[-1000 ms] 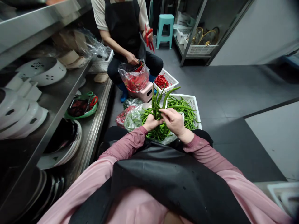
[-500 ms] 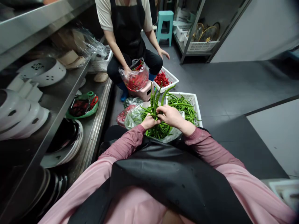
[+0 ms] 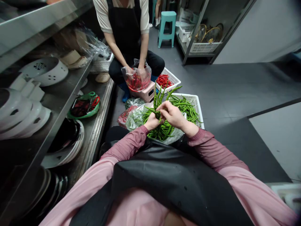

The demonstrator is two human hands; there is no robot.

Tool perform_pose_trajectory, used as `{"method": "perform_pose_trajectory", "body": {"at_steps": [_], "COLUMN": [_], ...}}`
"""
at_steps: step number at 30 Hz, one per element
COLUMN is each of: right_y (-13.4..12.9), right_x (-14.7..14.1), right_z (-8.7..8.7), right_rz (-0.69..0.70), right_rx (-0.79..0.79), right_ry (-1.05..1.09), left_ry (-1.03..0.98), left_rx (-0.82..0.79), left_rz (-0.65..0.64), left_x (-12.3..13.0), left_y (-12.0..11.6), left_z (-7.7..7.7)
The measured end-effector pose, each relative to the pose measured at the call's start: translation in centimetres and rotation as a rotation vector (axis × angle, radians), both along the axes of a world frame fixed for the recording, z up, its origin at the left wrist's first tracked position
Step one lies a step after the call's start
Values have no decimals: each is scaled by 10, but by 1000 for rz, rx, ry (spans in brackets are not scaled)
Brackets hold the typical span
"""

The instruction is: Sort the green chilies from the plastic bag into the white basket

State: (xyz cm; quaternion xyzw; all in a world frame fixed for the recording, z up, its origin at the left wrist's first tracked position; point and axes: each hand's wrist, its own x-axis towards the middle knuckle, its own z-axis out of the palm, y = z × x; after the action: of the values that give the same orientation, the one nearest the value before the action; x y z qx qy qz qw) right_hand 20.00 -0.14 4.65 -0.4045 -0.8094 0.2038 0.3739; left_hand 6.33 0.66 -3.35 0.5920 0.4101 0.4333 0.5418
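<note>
My left hand (image 3: 152, 121) is wrapped round the lower ends of a bunch of long green peppers (image 3: 158, 99), whose tips point up and away. Against the bunch, from the right, my right hand (image 3: 173, 115) has its fingers bent in a pinch; what lies between those fingertips is too small to name. Below both hands, more green peppers (image 3: 162, 131) fill an open clear plastic bag (image 3: 176, 135). Beyond my right hand, a white basket (image 3: 199, 108) holds a pile of green peppers.
A person (image 3: 124, 28) sits opposite with both hands in a bag of red peppers (image 3: 138, 81). Near them are a white basket of red peppers (image 3: 175, 82) and a pink stool (image 3: 148, 92). Metal shelving (image 3: 94, 125) with dishes runs along the left. A teal stool (image 3: 167, 28) stands farther back.
The other person's free hand has moved into the bag of red peppers. My right hand has shifted slightly on the green bunch, which my left hand still holds.
</note>
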Motion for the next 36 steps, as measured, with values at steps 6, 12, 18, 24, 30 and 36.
{"method": "perform_pose_trajectory", "body": {"at_steps": [6,12,18,24,30,36], "right_y": [-1,0,-13,1,37,48], "right_x": [-1,2,5,40,46,31], "right_z": [9,8,25,34,28,29], "right_rz": [275,269,-7,45,45,136], "right_rx": [80,200,-92,-831,-783,-657], "right_ry": [-240,-330,-154,429,620,400], "left_ry": [184,116,-4,44,161,165], "left_rx": [41,41,72,60,108,135], "left_rz": [79,71,18,-82,-139,-174], "left_x": [1,4,4,-1,-2,-2], "left_y": [-1,2,-1,-4,-4,-5], "left_z": [5,-2,4,3,1,3]}}
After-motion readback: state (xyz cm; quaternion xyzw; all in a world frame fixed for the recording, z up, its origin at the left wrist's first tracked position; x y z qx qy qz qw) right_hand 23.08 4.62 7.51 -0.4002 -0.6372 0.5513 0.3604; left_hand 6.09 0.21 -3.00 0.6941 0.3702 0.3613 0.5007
